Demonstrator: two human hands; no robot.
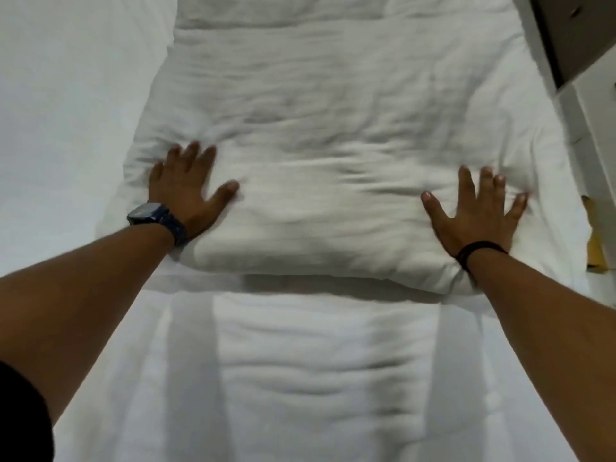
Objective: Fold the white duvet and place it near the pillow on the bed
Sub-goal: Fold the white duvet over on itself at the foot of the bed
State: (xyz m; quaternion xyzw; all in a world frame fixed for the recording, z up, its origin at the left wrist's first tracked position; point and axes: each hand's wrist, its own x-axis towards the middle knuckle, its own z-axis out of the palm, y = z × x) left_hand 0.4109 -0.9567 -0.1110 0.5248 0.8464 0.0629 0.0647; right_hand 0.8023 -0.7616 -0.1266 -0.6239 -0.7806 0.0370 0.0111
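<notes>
A bedroom: a white-sheeted bed (83, 95) fills the view.

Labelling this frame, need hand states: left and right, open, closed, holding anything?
Left hand: open, flat on the folded duvet, holding nothing.
Right hand: open, fingers spread, flat on the duvet, holding nothing.

A plain white wall (50, 78) left; pale furniture (593, 105) at right.
</notes>
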